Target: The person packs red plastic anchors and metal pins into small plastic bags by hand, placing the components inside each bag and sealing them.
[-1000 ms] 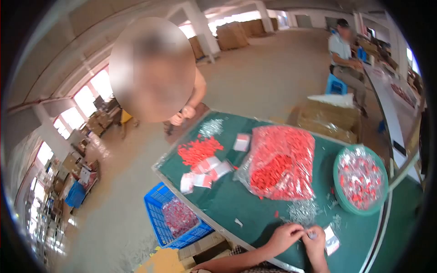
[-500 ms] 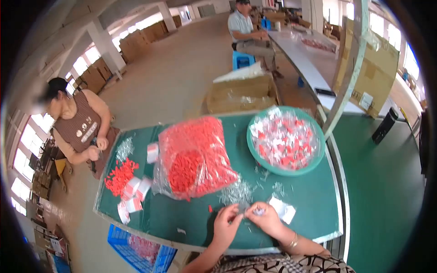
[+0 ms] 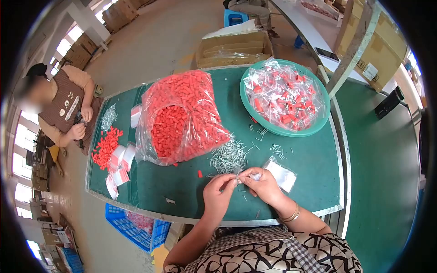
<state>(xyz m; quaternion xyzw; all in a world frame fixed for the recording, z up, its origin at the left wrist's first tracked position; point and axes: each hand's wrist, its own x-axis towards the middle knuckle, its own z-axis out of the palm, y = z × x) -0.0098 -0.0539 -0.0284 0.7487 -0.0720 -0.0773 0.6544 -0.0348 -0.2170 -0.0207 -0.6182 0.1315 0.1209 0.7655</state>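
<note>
My left hand (image 3: 217,194) and my right hand (image 3: 264,185) meet fingertip to fingertip above the near part of the green table (image 3: 154,182). Both are closed in a pinch on what looks like a small clear plastic bag (image 3: 238,172), mostly hidden by the fingers. Some whitish, crumpled plastic (image 3: 256,176) also shows in the curl of my right hand. Just beyond my fingers lies a pile of silver screws (image 3: 229,156). A stack of flat clear bags (image 3: 281,174) rests beside my right hand, and a single red plug (image 3: 200,174) lies beyond my left.
A big clear sack of red plugs (image 3: 184,113) fills the table's middle. At the back right stands a green basin (image 3: 246,107) of filled bags. A co-worker (image 3: 63,104) sits at left near loose red plugs (image 3: 107,146). A blue crate (image 3: 119,223) is below the front edge.
The view has tilted down, so the table sits higher in the picture. My fingertips have drawn closer together, and less of the clear plastic shows between them.
</note>
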